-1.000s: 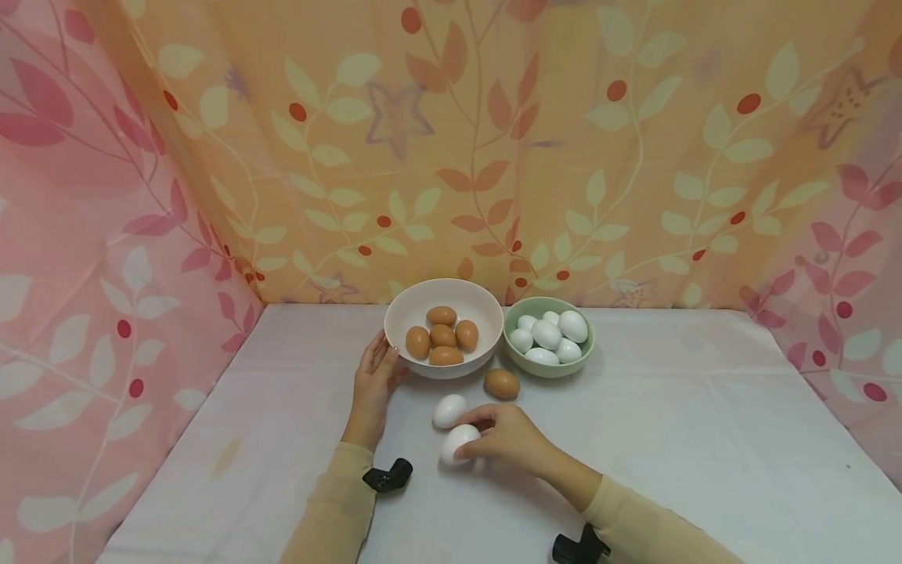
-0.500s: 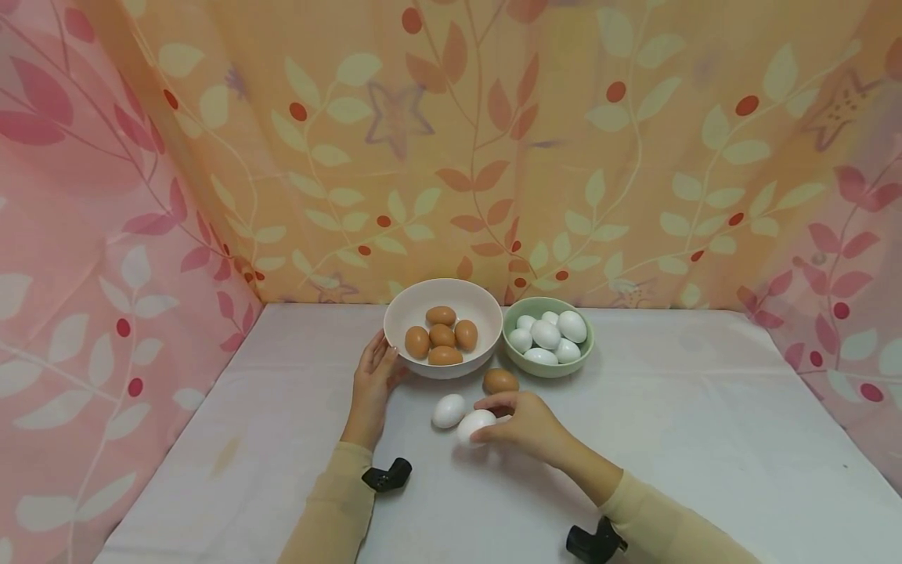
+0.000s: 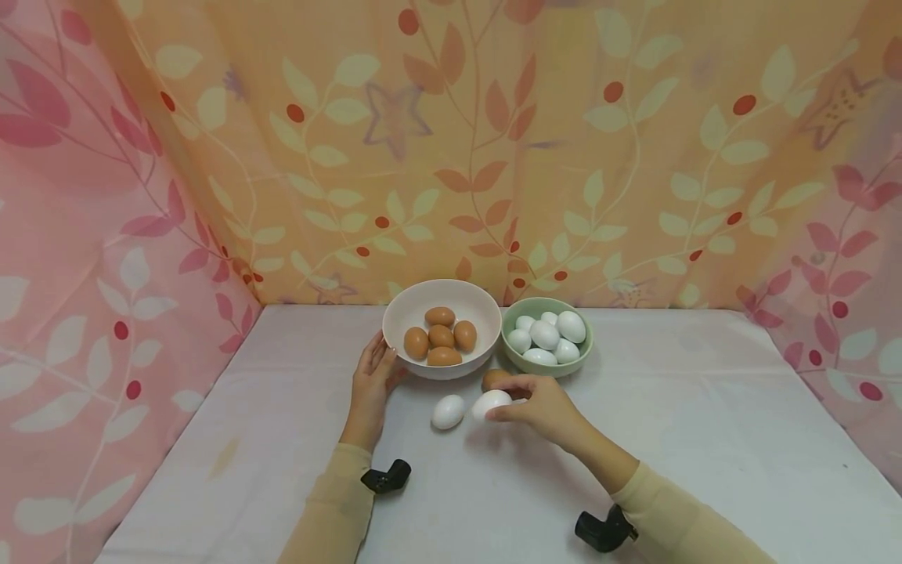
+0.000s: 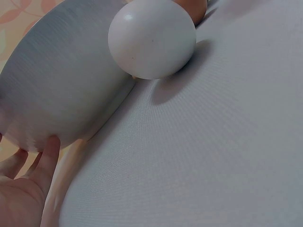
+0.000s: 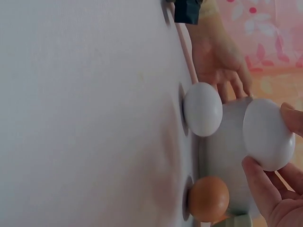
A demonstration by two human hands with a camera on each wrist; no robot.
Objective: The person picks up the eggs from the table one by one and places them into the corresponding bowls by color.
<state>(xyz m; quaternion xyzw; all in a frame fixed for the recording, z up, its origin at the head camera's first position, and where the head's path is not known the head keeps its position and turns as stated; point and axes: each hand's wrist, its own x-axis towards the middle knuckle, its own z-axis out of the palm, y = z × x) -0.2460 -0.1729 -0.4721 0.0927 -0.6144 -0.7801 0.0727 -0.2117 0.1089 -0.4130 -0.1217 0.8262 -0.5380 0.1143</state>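
My right hand (image 3: pixel 548 409) pinches a white egg (image 3: pixel 489 405) between thumb and fingers, lifted just above the table. In the right wrist view this egg (image 5: pixel 269 135) shows large, thumb and fingertips on opposite sides. My left hand (image 3: pixel 368 385) rests against the left side of a large white bowl (image 3: pixel 403 317), fingers fairly straight along its outer wall. Several brown eggs (image 3: pixel 441 337) lie inside that bowl. Another white egg (image 3: pixel 448 412) lies on the cloth in front of it. A brown egg (image 3: pixel 495 379) on the table is partly hidden behind my right hand.
A smaller green bowl (image 3: pixel 582 363) holding several white eggs (image 3: pixel 545 335) stands right beside the white bowl. White cloth (image 3: pixel 705 423) covers the table. An orange patterned curtain (image 3: pixel 493 141) hangs behind, with pink curtains at both sides.
My right hand has carried the white egg away from me and to the right, off the table and past the other white egg. The left hand stays at the bowl.
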